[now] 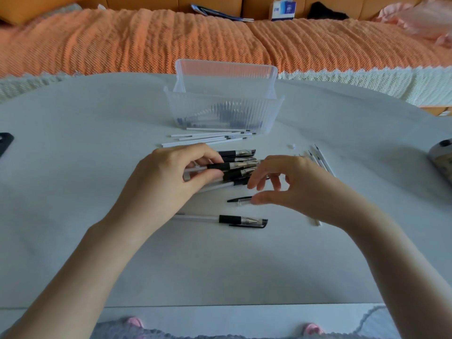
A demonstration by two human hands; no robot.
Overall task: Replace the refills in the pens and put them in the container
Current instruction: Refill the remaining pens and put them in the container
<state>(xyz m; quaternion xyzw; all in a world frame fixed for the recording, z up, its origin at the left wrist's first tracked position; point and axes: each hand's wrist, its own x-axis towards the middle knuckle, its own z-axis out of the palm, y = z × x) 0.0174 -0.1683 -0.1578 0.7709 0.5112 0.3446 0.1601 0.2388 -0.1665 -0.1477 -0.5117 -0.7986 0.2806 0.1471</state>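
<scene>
The left grip is curled over the near end of a pile of pens in the middle of the table, thumb and fingers pinching one pen by its barrel just behind the black rubber sleeve. That pen lies across the top of the pile with its capped tip toward the right. The right grip hangs just right of the pile, half open, its fingers loosely bent and holding nothing. Its thumb tip sits over the end of a loose black-clipped cap on the table, though whether it touches is hard to tell. Nearer the person lies a single capped pen, clear-barrelled with a black sleeve, apart from the pile. The container, clear ribbed plastic, stands beyond the pile with dark-sleeved pens dimly visible inside and a clear lid upright behind it. A fan of white refills lies just in front of it, and a few more refills lie beyond the right grip.
</scene>
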